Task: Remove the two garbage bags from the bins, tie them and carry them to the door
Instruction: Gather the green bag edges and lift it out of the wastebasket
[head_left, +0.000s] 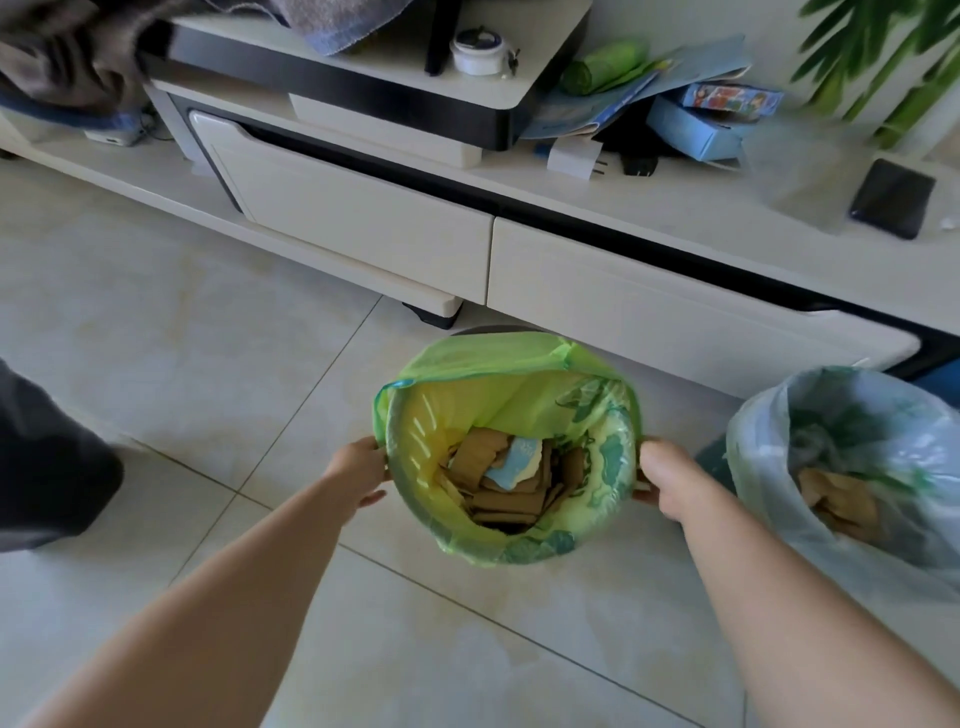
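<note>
A round bin lined with a green garbage bag (467, 358) stands on the tiled floor in the middle of the head view. Brown cardboard scraps and a blue-white scrap (511, 480) lie inside it. My left hand (358, 470) grips the bag's rim on the left side. My right hand (670, 480) grips the rim on the right side. A second bin with a pale whitish bag (769, 467) stands at the right edge, partly cut off, with brown scraps inside.
A long white TV cabinet (623, 291) with drawers runs right behind the bins. On it lie a black phone (891, 197), blue boxes, papers and a white jar. A dark object (47, 467) sits on the floor at left. Green plant leaves (878, 57) hang at top right.
</note>
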